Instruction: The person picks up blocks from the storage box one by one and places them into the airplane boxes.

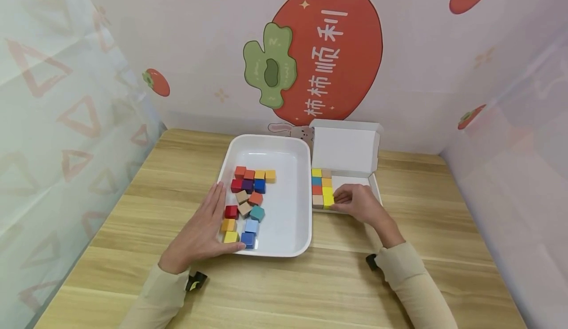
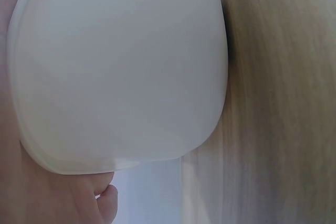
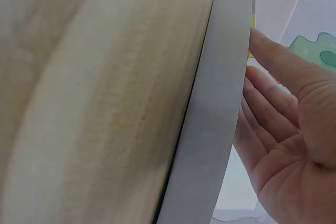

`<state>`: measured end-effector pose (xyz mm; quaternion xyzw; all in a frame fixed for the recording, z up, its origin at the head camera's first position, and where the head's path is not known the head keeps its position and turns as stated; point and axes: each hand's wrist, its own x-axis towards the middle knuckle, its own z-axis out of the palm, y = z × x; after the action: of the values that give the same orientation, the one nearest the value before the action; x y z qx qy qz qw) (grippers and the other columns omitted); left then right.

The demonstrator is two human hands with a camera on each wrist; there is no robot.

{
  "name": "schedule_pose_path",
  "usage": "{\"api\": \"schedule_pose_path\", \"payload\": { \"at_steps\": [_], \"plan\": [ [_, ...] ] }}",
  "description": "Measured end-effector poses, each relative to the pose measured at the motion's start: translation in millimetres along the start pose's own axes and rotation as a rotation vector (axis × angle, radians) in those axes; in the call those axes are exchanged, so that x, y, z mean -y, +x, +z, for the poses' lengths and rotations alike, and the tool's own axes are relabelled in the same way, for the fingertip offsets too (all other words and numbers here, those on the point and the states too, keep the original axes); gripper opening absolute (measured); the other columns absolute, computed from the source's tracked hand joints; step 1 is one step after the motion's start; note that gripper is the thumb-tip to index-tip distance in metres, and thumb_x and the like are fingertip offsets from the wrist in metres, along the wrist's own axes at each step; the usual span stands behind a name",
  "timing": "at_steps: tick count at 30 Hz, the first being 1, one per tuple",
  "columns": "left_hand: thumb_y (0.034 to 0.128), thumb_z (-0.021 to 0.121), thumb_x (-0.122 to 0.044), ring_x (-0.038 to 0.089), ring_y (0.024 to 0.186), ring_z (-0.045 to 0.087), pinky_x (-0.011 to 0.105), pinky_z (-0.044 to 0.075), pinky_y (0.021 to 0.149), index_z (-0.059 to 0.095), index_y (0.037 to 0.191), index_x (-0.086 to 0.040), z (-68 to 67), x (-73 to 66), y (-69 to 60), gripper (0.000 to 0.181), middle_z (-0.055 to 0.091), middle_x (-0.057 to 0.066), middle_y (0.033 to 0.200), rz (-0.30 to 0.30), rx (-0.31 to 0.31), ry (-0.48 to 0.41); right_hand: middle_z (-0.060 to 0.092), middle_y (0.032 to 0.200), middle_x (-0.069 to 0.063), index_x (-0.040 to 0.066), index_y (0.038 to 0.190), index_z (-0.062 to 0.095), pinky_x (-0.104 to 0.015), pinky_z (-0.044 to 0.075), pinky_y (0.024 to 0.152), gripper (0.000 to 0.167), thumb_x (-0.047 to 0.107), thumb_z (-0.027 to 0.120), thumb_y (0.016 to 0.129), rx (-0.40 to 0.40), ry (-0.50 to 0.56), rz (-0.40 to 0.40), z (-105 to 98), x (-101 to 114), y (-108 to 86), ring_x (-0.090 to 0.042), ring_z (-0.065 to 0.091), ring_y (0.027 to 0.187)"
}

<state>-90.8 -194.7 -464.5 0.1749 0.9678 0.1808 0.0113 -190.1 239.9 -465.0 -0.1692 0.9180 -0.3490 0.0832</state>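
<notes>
My left hand (image 1: pixel 200 228) rests at the near left corner of a white tray (image 1: pixel 286 244), fingers lying fairly straight along the left side. Its thumb reaches over the near rim, close to a dark blue block (image 1: pixel 247 240). In the left wrist view the tray's outer wall (image 2: pixel 121 72) covers much of that hand. With fingertips bent together, my right hand (image 1: pixel 360 203) pinches a yellow block (image 1: pixel 328 202) at the near side of an open white box (image 1: pixel 374 188). In the right wrist view, the box's side wall (image 3: pixel 218 87) hides most of that block.
Several coloured cubes (image 1: pixel 255 199) lie scattered in the tray's left half. Two columns of blocks (image 1: pixel 316 181) line the box's left side, and its raised lid (image 1: pixel 345 149) stands at the back. A wooden table (image 1: pixel 284 294) bears everything, with a printed backdrop (image 1: pixel 412 72) behind.
</notes>
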Motion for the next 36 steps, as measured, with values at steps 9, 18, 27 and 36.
{"api": "schedule_pose_path", "payload": {
  "at_steps": [9, 18, 27, 36],
  "plan": [
    [0.0764, 0.070, -0.081, 0.041, 0.165, 0.005, 0.066, 0.027, 0.128, 0.008, 0.169, -0.001, 0.6, 0.6, -0.4, 0.137, 0.003, 0.020, 0.179, 0.007, 0.000, 0.005, 0.080, 0.100, -0.005, 0.007, 0.106, 0.077, -0.038, 0.066, 0.085, 0.032, 0.028, 0.090, 0.085, 0.041, -0.069, 0.018, -10.2, 9.6, 3.2, -0.017, 0.076, 0.091],
    [0.0746, 0.073, -0.080, 0.040, 0.166, 0.003, 0.066, 0.026, 0.128, 0.003, 0.169, -0.003, -1.9, 1.0, 0.8, 0.140, 0.000, 0.018, 0.179, -0.001, 0.006, 0.006, 0.079, 0.107, -0.013, 0.000, 0.112, 0.077, -0.042, 0.066, 0.087, 0.033, 0.019, 0.088, 0.087, 0.039, -0.169, -0.104, -30.1, 62.8, 29.2, -0.025, 0.074, 0.095],
    [0.0739, 0.073, -0.080, 0.040, 0.166, 0.003, 0.066, 0.025, 0.128, 0.001, 0.170, -0.004, -2.4, -0.4, 1.4, 0.142, -0.001, 0.017, 0.179, 0.000, 0.012, -0.003, 0.078, 0.117, -0.013, 0.006, 0.124, 0.075, -0.041, 0.064, 0.095, 0.039, 0.021, 0.086, 0.090, 0.113, -0.198, -0.101, -33.5, 122.5, 79.7, -0.027, 0.073, 0.106],
    [0.0734, 0.072, -0.082, 0.040, 0.165, 0.002, 0.068, 0.026, 0.126, -0.001, 0.170, -0.007, -2.0, -0.6, 2.6, 0.142, -0.002, 0.016, 0.179, -0.018, 0.021, -0.012, 0.075, 0.122, -0.010, 0.006, 0.130, 0.073, -0.038, 0.062, 0.098, 0.044, 0.025, 0.084, 0.092, 0.248, -0.194, -0.007, -9.8, 163.9, 124.1, -0.025, 0.068, 0.112]
  ]
}}
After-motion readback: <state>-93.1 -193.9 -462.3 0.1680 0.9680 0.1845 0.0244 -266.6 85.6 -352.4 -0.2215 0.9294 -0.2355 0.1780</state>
